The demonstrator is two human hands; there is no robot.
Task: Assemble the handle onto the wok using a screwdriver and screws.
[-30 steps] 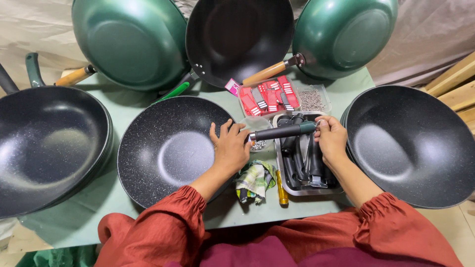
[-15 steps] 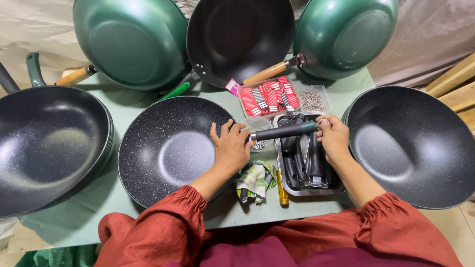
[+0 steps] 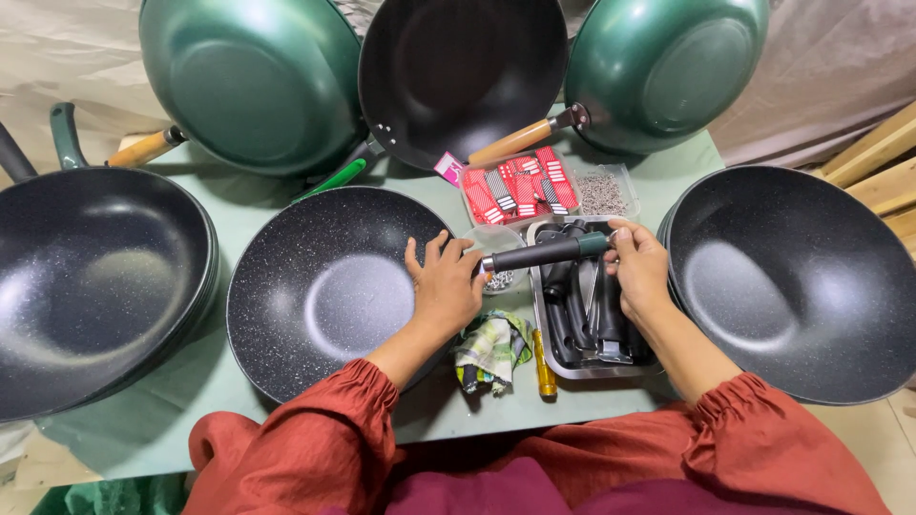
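A black speckled wok [image 3: 329, 286] lies on the green table in front of me. My left hand [image 3: 444, 286] rests on its right rim, fingers spread, steadying it. My right hand [image 3: 637, 267] grips the far end of a black handle with a green tip [image 3: 549, 253], held level against the wok's rim. Below that handle sits a white tray of black handles [image 3: 590, 315]. Between the wok and the tray stands a small clear cup of screws [image 3: 496, 278].
Stacked black woks lie at the left [image 3: 91, 286] and right [image 3: 792, 277]. Green woks [image 3: 248, 81] [image 3: 668, 67] and a black one [image 3: 468, 72] lean at the back. A tray of red packets [image 3: 520, 186], a box of small parts [image 3: 603, 191], a rag [image 3: 491, 348] and a yellow screwdriver [image 3: 544, 367] are near.
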